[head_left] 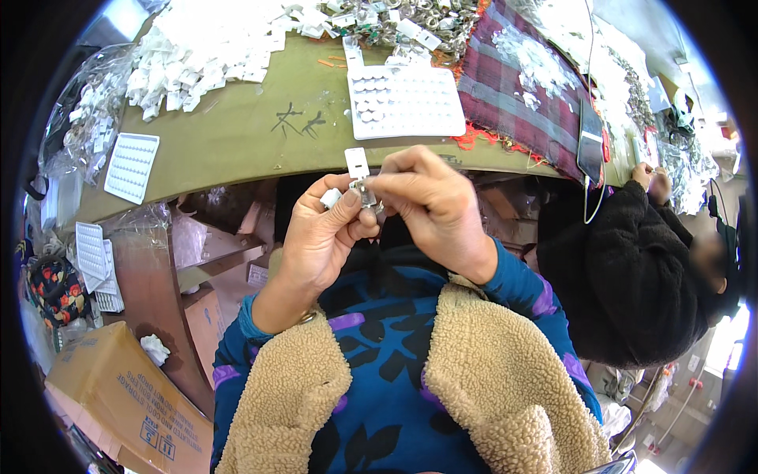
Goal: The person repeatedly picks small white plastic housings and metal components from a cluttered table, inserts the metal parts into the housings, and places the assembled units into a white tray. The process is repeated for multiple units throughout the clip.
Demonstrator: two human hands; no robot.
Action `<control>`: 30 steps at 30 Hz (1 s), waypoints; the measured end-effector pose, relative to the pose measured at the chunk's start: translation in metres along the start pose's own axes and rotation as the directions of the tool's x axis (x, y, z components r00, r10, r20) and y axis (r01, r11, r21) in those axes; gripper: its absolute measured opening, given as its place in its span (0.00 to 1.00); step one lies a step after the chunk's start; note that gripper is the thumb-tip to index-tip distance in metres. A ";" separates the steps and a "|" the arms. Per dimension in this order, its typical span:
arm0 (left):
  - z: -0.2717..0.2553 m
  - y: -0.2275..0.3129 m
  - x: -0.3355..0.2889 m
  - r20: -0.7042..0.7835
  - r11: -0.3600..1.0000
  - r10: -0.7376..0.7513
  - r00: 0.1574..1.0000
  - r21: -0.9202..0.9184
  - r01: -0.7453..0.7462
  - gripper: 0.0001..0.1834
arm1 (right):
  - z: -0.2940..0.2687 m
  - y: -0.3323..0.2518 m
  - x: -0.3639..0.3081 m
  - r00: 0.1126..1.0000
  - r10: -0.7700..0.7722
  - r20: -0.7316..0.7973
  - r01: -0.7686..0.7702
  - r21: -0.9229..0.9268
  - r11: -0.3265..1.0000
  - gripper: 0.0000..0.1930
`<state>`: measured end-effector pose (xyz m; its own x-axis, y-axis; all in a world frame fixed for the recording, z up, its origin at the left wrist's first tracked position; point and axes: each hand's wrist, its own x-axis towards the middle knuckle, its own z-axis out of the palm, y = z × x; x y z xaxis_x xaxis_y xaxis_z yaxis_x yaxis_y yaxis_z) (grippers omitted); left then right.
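Both hands up in front of the chest, short of the near edge of the counter (237, 158). Left hand (320, 237): thumb and fingers pressed together on a small shiny part (367, 197), with a white block (331, 198) lodged just left of the thumb tip. Right hand (438, 205): thumb and forefinger look pinched on the same part, coming in from the right. Key relation: a white slotted card (357, 162) sits directly ahead of the meeting fingertips, base right at them, long axis pointing away from the body, tipped slightly left at the far end. Both hands about equally near; base is covered, so can't tell which fingers carry the card. Ahead of the fingers and a bit right, white tray (407, 103) on the counter; farther ahead-left, heap of white pieces (185, 59); well left, another, smaller tray (132, 167). Co-worker (647, 268) well off to the right.
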<state>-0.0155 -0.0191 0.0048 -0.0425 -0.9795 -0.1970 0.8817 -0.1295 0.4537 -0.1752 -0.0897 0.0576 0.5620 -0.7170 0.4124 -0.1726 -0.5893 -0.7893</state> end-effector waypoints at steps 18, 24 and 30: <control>0.007 0.023 0.011 -0.126 0.961 0.043 0.991 0.276 -0.006 0.09 | -0.012 0.039 0.042 0.970 -0.148 -0.192 0.074 -0.348 0.935 0.15; 0.007 0.024 0.015 -0.120 0.963 0.032 0.992 0.268 0.001 0.09 | -0.010 0.058 0.055 0.986 -0.168 0.010 0.150 -0.501 0.852 0.15; 0.010 0.027 0.016 -0.099 0.976 0.011 0.995 0.216 0.010 0.05 | -0.013 0.056 0.056 0.993 -0.120 0.000 0.110 -0.416 0.903 0.10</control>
<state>0.0036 -0.0399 0.0224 0.0142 -0.9609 -0.2766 0.7589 -0.1698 0.6287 -0.1642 -0.1673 0.0427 0.5790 -0.6406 0.5043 -0.4306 -0.7655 -0.4780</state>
